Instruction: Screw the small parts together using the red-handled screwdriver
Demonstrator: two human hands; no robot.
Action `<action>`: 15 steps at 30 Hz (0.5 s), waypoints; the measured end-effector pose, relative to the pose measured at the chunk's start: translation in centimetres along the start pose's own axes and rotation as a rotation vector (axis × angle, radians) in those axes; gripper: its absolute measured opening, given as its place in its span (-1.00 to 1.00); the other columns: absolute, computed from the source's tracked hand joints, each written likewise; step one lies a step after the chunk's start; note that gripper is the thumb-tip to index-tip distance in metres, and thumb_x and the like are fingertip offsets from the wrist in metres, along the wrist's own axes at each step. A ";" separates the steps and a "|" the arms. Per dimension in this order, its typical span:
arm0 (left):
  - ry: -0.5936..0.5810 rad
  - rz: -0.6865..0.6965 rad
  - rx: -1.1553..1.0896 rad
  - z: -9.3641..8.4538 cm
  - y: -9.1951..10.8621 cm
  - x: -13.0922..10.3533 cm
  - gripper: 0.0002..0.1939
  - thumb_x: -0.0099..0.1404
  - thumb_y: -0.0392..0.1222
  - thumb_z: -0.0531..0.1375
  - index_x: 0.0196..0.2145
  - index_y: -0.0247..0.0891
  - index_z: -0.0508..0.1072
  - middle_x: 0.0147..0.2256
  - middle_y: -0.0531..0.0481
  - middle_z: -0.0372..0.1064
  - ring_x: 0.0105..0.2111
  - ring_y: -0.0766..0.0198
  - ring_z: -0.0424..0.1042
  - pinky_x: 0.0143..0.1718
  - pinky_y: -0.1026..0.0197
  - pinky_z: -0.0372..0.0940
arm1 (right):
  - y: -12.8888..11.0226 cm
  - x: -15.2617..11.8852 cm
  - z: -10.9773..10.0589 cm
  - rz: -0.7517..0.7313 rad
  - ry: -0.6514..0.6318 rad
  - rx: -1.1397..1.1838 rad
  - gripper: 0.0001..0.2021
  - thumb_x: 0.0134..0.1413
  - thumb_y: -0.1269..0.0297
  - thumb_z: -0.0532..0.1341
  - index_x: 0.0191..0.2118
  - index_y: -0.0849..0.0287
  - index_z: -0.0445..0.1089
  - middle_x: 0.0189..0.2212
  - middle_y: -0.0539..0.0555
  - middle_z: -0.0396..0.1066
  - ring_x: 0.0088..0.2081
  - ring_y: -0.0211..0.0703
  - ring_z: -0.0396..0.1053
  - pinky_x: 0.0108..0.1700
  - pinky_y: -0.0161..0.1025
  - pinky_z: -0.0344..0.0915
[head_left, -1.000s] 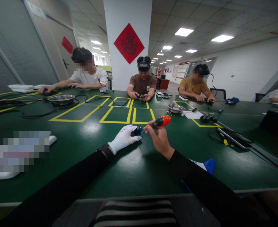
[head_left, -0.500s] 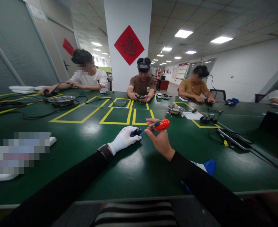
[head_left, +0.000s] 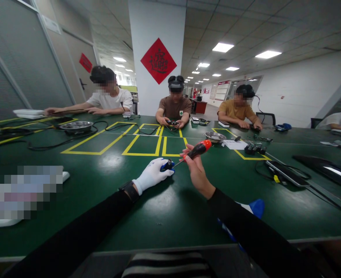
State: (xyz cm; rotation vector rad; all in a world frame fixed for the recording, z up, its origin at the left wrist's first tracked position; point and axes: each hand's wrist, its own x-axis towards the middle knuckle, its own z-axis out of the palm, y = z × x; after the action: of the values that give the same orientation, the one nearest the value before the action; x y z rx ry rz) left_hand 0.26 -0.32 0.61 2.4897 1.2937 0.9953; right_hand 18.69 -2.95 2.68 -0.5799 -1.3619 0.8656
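Observation:
My left hand [head_left: 154,174], in a white glove with blue fingertips, grips a small black part [head_left: 167,165] just above the green table [head_left: 164,216]. A short metallic piece stands up from the part. Bare fingers of my right hand [head_left: 198,170] hold a screwdriver [head_left: 198,149] by its red and black handle. Its thin shaft slants down to the left and its tip meets the side of the black part, close to the gloved fingers. The exact contact spot is too small to tell.
Yellow tape rectangles [head_left: 141,153] mark the table. Metal bowls [head_left: 215,136] stand farther back. Several black parts [head_left: 255,149] and a phone-like device [head_left: 286,173] lie right. A blue-white glove [head_left: 256,208] is beside my right forearm. Several people sit across.
The screwdriver handle has turned in my right hand, showing more black, and my right fingers have shifted. The view has tilted slightly. A person at the left has stretched an arm out.

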 end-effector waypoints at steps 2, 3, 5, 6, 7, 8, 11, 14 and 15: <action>-0.001 0.001 -0.002 0.0 -0.1 0.0 -0.72 0.22 0.04 0.20 -0.31 -0.23 0.47 -0.33 -0.03 0.42 -0.27 0.14 0.38 -0.20 0.17 0.26 | -0.3 0.1 -0.1 -0.060 0.017 -0.091 -0.74 0.14 0.18 0.20 -0.05 0.07 0.31 0.10 0.12 0.25 0.03 -0.09 0.33 0.08 -0.08 0.32; 0.000 0.004 0.000 0.0 -0.1 0.0 -0.73 0.22 0.04 0.20 -0.31 -0.23 0.47 -0.33 -0.03 0.42 -0.26 0.13 0.38 -0.19 0.16 0.26 | -0.5 0.1 -0.2 -0.093 0.026 -0.119 -0.79 0.11 0.19 0.24 -0.14 0.09 0.34 0.14 0.13 0.22 0.04 -0.08 0.33 0.10 -0.06 0.31; 0.007 0.017 0.010 0.0 -0.1 0.1 -0.74 0.21 0.04 0.20 -0.33 -0.22 0.46 -0.33 -0.03 0.43 -0.24 0.12 0.38 -0.15 0.14 0.26 | -0.8 0.2 -0.2 -0.130 0.022 -0.116 -0.84 0.05 0.22 0.30 -0.30 0.12 0.32 0.14 0.13 0.25 0.01 -0.07 0.38 0.09 -0.03 0.32; 0.009 0.022 0.017 0.0 -0.1 0.1 -0.74 0.21 0.04 0.21 -0.34 -0.22 0.46 -0.33 -0.03 0.43 -0.24 0.11 0.38 -0.14 0.13 0.26 | -0.9 0.2 -0.2 -0.127 0.002 -0.091 -0.82 0.04 0.23 0.31 -0.35 0.12 0.29 0.09 0.13 0.32 -0.04 -0.08 0.42 0.07 -0.02 0.34; 0.008 0.027 0.023 -0.1 0.0 0.1 -0.74 0.21 0.03 0.20 -0.35 -0.22 0.46 -0.34 -0.04 0.43 -0.23 0.10 0.38 -0.13 0.12 0.26 | -1.0 0.2 -0.1 -0.110 -0.020 -0.061 -0.81 0.05 0.23 0.30 -0.37 0.12 0.25 -0.01 0.11 0.39 -0.11 -0.10 0.45 0.03 -0.02 0.36; 0.006 0.028 0.024 -0.2 0.0 0.1 -0.74 0.21 0.03 0.20 -0.36 -0.23 0.47 -0.35 -0.04 0.43 -0.24 0.10 0.38 -0.13 0.12 0.26 | -1.0 0.2 0.0 -0.082 -0.040 -0.029 -0.80 0.07 0.22 0.29 -0.36 0.11 0.23 -0.13 0.08 0.45 -0.19 -0.13 0.47 -0.02 -0.04 0.39; 0.003 0.017 -0.004 -0.3 0.3 0.0 -0.75 0.20 0.01 0.21 -0.33 -0.23 0.49 -0.34 -0.05 0.44 -0.25 0.11 0.39 -0.15 0.13 0.27 | -0.7 0.2 0.2 -0.006 -0.059 0.065 -0.76 0.09 0.22 0.28 -0.18 0.06 0.22 -0.45 -0.11 0.36 -0.42 -0.24 0.42 -0.17 -0.15 0.43; -0.004 0.009 -0.023 -0.4 0.4 0.0 -0.75 0.19 0.00 0.22 -0.30 -0.23 0.51 -0.32 -0.04 0.44 -0.24 0.11 0.39 -0.14 0.13 0.28 | -0.4 0.1 0.3 0.002 -0.069 0.132 -0.68 0.16 0.21 0.21 0.00 0.00 0.17 -0.43 -0.12 0.27 -0.40 -0.28 0.36 -0.12 -0.18 0.40; -0.006 0.009 -0.018 -0.3 0.3 0.0 -0.75 0.19 0.00 0.22 -0.31 -0.23 0.50 -0.32 -0.05 0.44 -0.24 0.11 0.39 -0.13 0.13 0.28 | -0.4 0.0 0.3 -0.006 -0.080 0.133 -0.68 0.19 0.20 0.18 0.03 0.00 0.16 -0.38 -0.09 0.27 -0.34 -0.26 0.36 -0.08 -0.17 0.39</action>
State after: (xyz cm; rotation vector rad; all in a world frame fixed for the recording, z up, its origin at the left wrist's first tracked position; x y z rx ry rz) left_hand 0.27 -0.58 1.01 2.4854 1.2671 0.9959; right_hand 18.44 -3.19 3.04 -0.4422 -1.3654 0.9757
